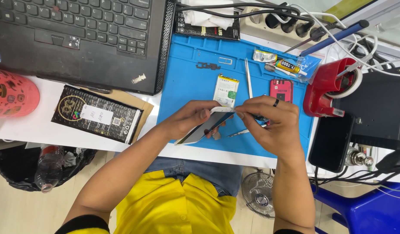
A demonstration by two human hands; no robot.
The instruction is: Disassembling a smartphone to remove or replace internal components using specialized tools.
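Observation:
My left hand (189, 118) grips a white smartphone (205, 127), tilted on its edge above the blue work mat (187, 82). My right hand (269, 121), with a dark ring on one finger, pinches a thin tool against the phone's upper corner; the tool is mostly hidden by the fingers. A phone battery (226, 90) lies flat on the mat just beyond the hands. Metal tweezers (248, 78) and a small red phone part (281, 89) lie near it.
A black laptop (78, 34) sits at the upper left, a black box (96, 115) below it. A glue tube (286, 66), a red tape dispenser (328, 86), a dark phone (332, 141), cables and a power strip crowd the right. A bin (35, 167) stands below the desk.

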